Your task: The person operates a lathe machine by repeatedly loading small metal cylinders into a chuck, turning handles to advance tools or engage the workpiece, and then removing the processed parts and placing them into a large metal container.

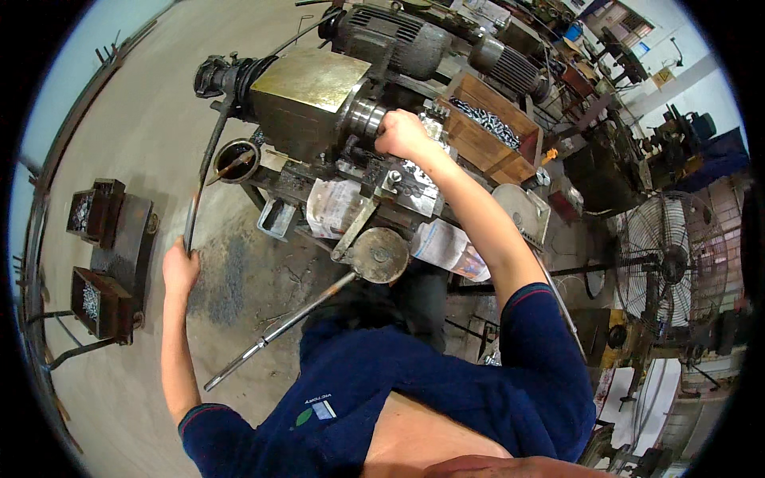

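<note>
My left hand is wrapped round the lower end of a long dark metal lever, which runs up to the left end of a lathe-like machine. At the machine's bright steel spindle nose, my right hand is closed, knuckles up. Whatever its fingers hold there is hidden. The box-shaped headstock has a worn yellowish top. Below my right hand lies a shiny metal slide. Nearer my body is a round metal plate, beside a long steel handle slanting down to the left.
A wooden box of small metal parts stands right of the spindle. Behind the headstock sits a large motor. A round pot with a brush is by the lever. Metal bins stand far left, a caged fan at right.
</note>
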Demonstrator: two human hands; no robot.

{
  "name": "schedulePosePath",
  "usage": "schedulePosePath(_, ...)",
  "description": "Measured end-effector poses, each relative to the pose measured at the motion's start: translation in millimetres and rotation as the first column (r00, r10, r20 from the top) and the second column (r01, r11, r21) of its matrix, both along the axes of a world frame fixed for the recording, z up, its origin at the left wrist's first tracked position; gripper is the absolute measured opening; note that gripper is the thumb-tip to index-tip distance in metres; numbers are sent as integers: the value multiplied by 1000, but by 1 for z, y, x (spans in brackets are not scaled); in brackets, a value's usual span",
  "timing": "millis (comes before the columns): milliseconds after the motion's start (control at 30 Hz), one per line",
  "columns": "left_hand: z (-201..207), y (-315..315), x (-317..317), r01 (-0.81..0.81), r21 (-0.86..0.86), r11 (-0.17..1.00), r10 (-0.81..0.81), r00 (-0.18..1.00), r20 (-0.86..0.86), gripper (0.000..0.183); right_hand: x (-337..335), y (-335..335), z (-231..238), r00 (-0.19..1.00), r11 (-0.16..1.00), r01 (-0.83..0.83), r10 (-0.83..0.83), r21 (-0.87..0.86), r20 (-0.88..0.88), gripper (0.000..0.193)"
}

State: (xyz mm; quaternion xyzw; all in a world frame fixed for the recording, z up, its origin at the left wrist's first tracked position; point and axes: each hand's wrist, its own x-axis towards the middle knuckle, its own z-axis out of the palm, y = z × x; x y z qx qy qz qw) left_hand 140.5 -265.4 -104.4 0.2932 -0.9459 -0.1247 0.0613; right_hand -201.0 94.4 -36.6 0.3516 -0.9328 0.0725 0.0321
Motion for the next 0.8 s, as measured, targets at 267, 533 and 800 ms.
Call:
schedulePosePath(267, 12, -152, -3, 122, -617, 777, -69, 992, 109, 5, 4, -2, 1, 999, 998, -3, 0, -67, -46, 26)
schedulePosePath(533, 1, -100, -51, 11, -313, 950, -168, 862, -478, 31, 55, 46, 46, 944, 915, -282, 210, -288, -256, 30)
schedulePosePath(800, -197, 37, -139, 239, 330, 913, -248, 969, -16, 50, 125, 215, 26, 973, 925, 162, -208, -344, -101, 31)
